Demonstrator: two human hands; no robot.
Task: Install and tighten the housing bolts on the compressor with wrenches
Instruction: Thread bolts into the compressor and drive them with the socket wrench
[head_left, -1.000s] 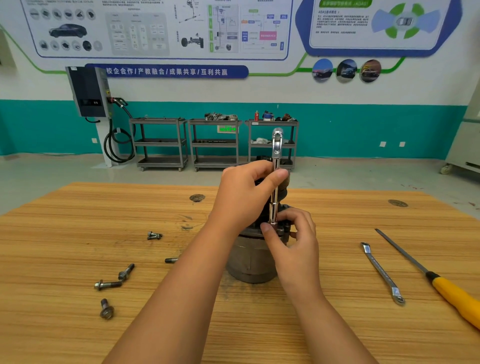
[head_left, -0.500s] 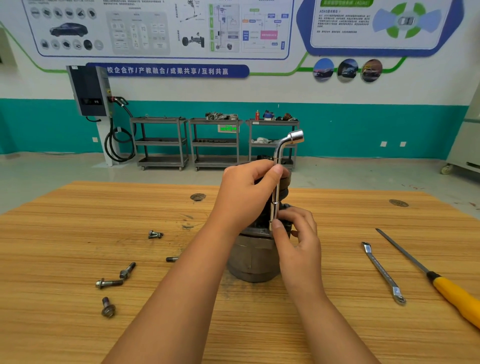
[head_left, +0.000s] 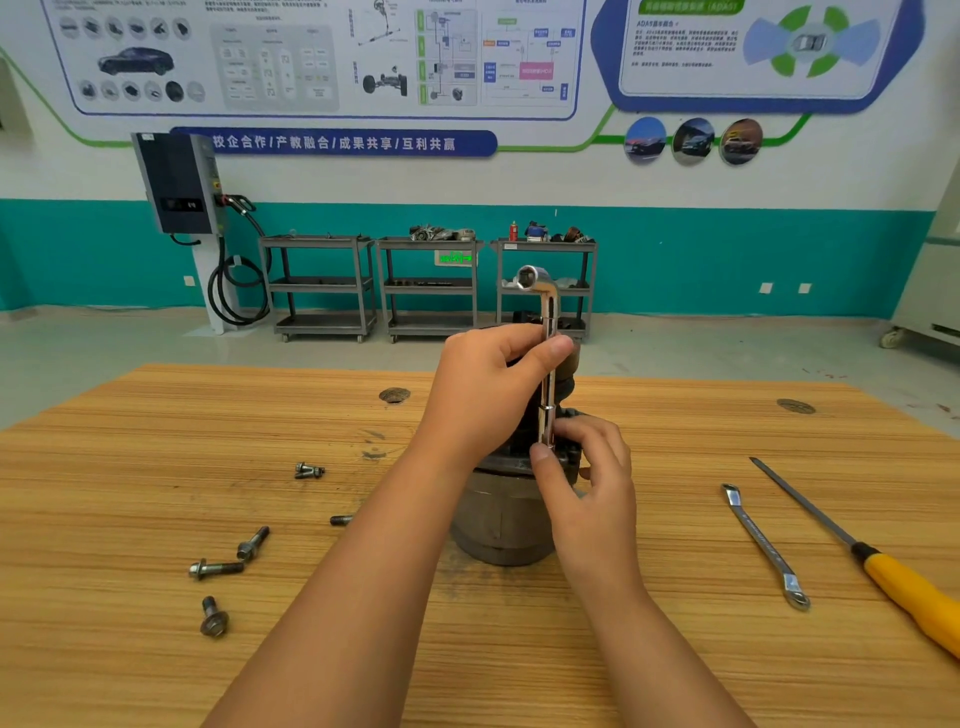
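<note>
A grey cylindrical compressor (head_left: 498, 525) stands upright on the wooden table (head_left: 156, 649). A chrome L-shaped socket wrench (head_left: 548, 312) stands vertically on its top, bent socket end up and pointing left. My left hand (head_left: 483, 389) grips the wrench shaft near the middle, thumb across it. My right hand (head_left: 587, 483) pinches the wrench's lower socket end at the compressor's top rim. The bolt under the socket is hidden. Several loose bolts lie at the left: one (head_left: 309, 471), one (head_left: 253, 543), one (head_left: 215, 569), one (head_left: 214, 618), and a stud (head_left: 340, 519) beside my left forearm.
A flat chrome wrench (head_left: 763, 543) and a long file with a yellow handle (head_left: 883, 564) lie on the right side of the table. Beyond the far table edge stand grey shelf carts (head_left: 431, 286) and a wall charger (head_left: 179, 182).
The wrench has been turned about its upright shaft: its bent top end pointed toward me, then right, and now points left. Both hands stay on the wrench at the compressor.
</note>
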